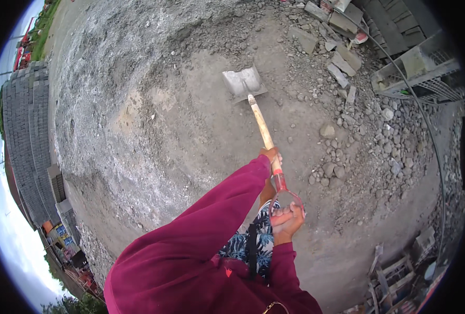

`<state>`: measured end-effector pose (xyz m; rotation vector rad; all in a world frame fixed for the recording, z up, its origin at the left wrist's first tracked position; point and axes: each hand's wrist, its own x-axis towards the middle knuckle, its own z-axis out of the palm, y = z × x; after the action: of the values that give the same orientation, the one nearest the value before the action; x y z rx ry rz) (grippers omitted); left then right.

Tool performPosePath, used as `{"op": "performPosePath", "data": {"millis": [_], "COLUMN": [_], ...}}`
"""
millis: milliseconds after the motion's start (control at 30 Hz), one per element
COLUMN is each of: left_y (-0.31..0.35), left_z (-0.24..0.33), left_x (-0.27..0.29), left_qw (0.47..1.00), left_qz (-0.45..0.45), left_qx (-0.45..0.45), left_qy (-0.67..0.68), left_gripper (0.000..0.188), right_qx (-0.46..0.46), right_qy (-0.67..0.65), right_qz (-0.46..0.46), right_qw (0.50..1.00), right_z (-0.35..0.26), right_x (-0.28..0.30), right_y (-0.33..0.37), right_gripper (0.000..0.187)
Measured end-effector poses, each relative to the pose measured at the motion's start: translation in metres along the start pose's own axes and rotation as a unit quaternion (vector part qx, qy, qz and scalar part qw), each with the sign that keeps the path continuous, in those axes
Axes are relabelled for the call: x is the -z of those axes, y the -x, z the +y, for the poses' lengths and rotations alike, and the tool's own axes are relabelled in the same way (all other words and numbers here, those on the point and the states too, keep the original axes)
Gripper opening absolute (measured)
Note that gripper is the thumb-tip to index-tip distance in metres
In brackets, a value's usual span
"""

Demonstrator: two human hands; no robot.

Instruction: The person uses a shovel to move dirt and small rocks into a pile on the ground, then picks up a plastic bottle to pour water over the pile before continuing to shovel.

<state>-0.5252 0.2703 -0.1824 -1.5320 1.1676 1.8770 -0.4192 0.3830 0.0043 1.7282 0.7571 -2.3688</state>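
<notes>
A shovel (260,122) with a pale wooden shaft slants away from me. Its wide grey metal blade (243,81) is at the far end, over the packed grey ground; whether it touches the ground I cannot tell. Around the lower part of the shaft, just above the red section, my left hand (271,155) is closed. My right hand (287,220) grips the red D-shaped handle (290,194) close to my body. Both arms wear maroon sleeves. Beyond and left of the blade spreads a large mound of grey sand or gravel (122,68).
Loose stones (389,152) and broken concrete pieces (342,63) lie to the right. A crate-like frame (421,68) stands near them, with a dark cable (421,104) curving past. Stacked grey blocks (28,141) rise at far left. Scrap wood (394,277) sits at lower right.
</notes>
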Motion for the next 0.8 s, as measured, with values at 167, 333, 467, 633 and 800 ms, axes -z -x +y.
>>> {"op": "performPosePath", "data": {"millis": [167,333,467,633,800], "left_y": [-0.035,-0.026,-0.013,-0.132,-0.241], "left_z": [0.092,0.105,0.101,0.247,0.194], "left_x": [-0.001,0.005,-0.002,-0.042,-0.049], "left_qw": [0.997,0.996,0.998,1.000,0.994], "left_qz": [-0.032,-0.024,0.018,-0.022,-0.021], "left_qx": [0.003,0.047,0.049,-0.010,-0.098], "left_qy": [0.065,0.076,0.027,0.000,0.038], "left_gripper": [0.021,0.021,0.021,0.024,0.030], "right_qx": [-0.027,0.009,-0.026,-0.007,-0.041], "right_qy": [-0.011,0.069,0.027,-0.016,0.066], "right_qz": [-0.077,-0.055,-0.069,-0.121,-0.121], "right_qw": [0.997,0.996,0.997,0.992,0.990], "right_z": [0.027,0.030,0.010,0.039,0.007], "right_x": [-0.109,-0.098,-0.117,-0.255,-0.220], "right_y": [-0.062,-0.058,-0.039,-0.152,-0.223], "right_gripper": [0.009,0.007,0.008,0.008,0.008]}}
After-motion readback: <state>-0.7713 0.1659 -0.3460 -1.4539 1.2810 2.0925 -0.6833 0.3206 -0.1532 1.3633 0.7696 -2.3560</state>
